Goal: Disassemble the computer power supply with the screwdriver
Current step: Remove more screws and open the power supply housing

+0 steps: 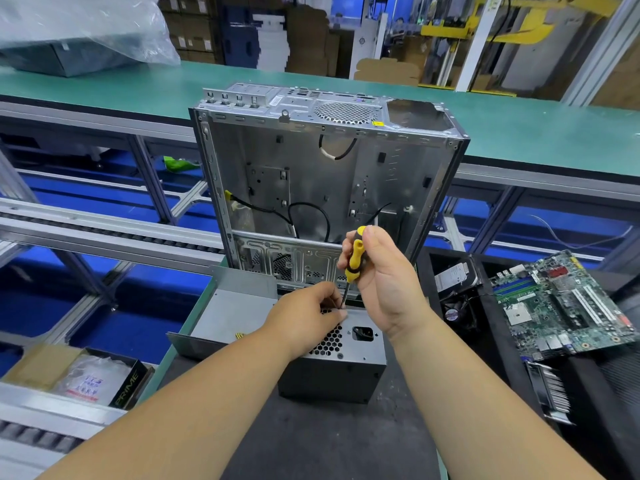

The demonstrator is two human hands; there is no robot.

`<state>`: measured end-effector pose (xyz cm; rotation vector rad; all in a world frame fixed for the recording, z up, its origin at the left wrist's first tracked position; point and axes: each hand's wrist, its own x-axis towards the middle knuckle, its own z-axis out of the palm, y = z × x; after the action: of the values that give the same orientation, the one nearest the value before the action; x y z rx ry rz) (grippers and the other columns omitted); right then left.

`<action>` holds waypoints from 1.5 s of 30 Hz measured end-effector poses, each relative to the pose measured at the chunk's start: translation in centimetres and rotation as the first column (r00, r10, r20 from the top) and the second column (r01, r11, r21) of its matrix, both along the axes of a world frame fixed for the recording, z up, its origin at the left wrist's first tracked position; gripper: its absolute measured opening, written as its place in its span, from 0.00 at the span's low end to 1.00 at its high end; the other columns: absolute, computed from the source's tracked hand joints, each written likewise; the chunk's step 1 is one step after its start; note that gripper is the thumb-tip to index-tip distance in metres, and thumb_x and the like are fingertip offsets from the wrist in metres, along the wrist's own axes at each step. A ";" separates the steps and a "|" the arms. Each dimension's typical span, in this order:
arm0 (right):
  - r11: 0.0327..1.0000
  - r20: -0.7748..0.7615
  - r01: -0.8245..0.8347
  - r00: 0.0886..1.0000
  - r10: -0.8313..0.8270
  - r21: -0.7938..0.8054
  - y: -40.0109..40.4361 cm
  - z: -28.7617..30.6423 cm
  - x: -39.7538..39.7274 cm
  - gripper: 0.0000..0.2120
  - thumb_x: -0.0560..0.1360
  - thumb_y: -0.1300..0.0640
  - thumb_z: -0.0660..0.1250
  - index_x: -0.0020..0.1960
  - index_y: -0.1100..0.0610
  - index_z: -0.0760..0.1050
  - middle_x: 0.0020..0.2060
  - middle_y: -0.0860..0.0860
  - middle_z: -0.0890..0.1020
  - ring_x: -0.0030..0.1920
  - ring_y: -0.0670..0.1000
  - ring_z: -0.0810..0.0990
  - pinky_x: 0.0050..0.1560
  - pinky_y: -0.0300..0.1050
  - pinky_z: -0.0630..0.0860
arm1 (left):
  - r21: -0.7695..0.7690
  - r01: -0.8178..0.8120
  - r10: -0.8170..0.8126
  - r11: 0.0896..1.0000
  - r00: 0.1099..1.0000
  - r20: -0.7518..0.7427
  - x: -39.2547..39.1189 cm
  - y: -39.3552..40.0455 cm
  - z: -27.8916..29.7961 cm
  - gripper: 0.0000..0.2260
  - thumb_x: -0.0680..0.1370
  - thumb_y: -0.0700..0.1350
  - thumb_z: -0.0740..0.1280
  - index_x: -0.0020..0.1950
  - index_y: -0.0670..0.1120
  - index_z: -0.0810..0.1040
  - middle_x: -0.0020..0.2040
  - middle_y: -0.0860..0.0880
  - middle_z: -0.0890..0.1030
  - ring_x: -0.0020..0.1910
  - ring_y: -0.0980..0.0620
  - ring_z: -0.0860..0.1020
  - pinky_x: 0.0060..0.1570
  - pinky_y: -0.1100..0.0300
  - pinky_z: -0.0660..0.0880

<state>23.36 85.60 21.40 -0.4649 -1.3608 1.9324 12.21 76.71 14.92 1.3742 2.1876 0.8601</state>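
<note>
1. Right hand has its fingers wrapped around the yellow-and-black screwdriver, held nearly upright with the tip down at the top edge of the power supply.
2. Left hand rests on top of the power supply, fingertips pinched right at the screwdriver shaft near the tip. Can't tell if there's a screw in there.
3. The power supply sits on the dark mat, vent grille and socket facing up, just in front of the gutted PC case.
4. Off to the right: a motherboard, plus a small fan.
</note>
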 end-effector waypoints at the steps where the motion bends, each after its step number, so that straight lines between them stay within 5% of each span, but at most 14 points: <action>1: 1.000 0.026 0.013 1.000 -0.013 0.001 0.0 0.1 0.0 0.13 0.83 0.50 0.59 0.48 0.58 0.77 0.39 0.49 0.79 0.40 0.49 0.77 0.48 0.43 0.75 | 0.000 0.000 0.000 1.000 1.000 0.002 0.0 0.0 0.0 0.06 0.74 0.59 0.68 0.44 0.62 0.71 0.42 0.60 0.80 0.43 0.58 0.78 0.43 0.59 0.75; 10: 0.995 0.026 -0.085 0.996 0.086 -0.055 0.0 0.2 -0.3 0.29 0.85 0.44 0.47 0.44 0.59 0.80 0.30 0.51 0.70 0.33 0.48 0.68 0.40 0.40 0.69 | -0.008 0.003 -0.003 1.000 1.000 -0.013 0.0 0.0 0.0 0.06 0.74 0.59 0.68 0.45 0.62 0.72 0.42 0.61 0.80 0.43 0.60 0.77 0.40 0.61 0.73; 17: 0.997 0.013 -0.053 0.998 0.054 -0.054 0.2 -0.1 -0.2 0.17 0.79 0.43 0.58 0.45 0.57 0.67 0.32 0.50 0.72 0.34 0.49 0.68 0.43 0.43 0.68 | -0.009 0.002 -0.002 1.000 1.000 0.002 0.0 0.0 0.0 0.06 0.75 0.59 0.68 0.45 0.62 0.72 0.43 0.61 0.81 0.43 0.59 0.78 0.41 0.59 0.74; 23: 0.993 0.040 -0.016 0.999 0.021 -0.114 0.8 0.2 0.3 0.16 0.79 0.45 0.62 0.46 0.59 0.73 0.36 0.52 0.78 0.36 0.50 0.76 0.46 0.45 0.76 | -0.004 -0.009 0.009 1.000 1.000 0.013 0.1 0.0 0.0 0.06 0.74 0.58 0.68 0.44 0.63 0.72 0.43 0.61 0.80 0.42 0.61 0.77 0.38 0.60 0.72; 27: 0.998 0.104 0.013 0.995 -0.007 -0.062 1.4 0.3 0.6 0.22 0.83 0.45 0.56 0.38 0.56 0.78 0.33 0.53 0.78 0.36 0.52 0.77 0.45 0.46 0.75 | -0.009 -0.024 0.024 1.000 0.999 0.038 0.1 0.0 0.1 0.05 0.74 0.58 0.69 0.44 0.63 0.73 0.42 0.63 0.80 0.37 0.62 0.76 0.34 0.61 0.69; 33: 0.997 0.113 0.033 0.993 -0.025 -0.076 1.6 0.3 0.4 0.33 0.84 0.47 0.47 0.26 0.56 0.72 0.23 0.53 0.68 0.31 0.54 0.73 0.45 0.48 0.70 | -0.015 -0.024 0.024 1.000 0.999 0.025 0.3 0.0 0.3 0.05 0.74 0.59 0.68 0.45 0.63 0.73 0.43 0.63 0.80 0.36 0.62 0.75 0.33 0.60 0.68; 45: 0.993 -0.036 -0.023 0.999 0.019 -0.114 0.8 0.9 0.9 0.34 0.83 0.39 0.45 0.31 0.56 0.74 0.26 0.52 0.68 0.32 0.51 0.71 0.47 0.47 0.68 | -0.002 -0.044 0.044 0.999 0.998 0.034 0.5 -0.3 0.5 0.04 0.74 0.57 0.69 0.45 0.62 0.75 0.43 0.64 0.80 0.44 0.63 0.76 0.42 0.59 0.75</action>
<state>24.31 86.40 22.29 -0.4714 -1.2416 2.0341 12.74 76.45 15.46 1.3060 2.1993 0.8919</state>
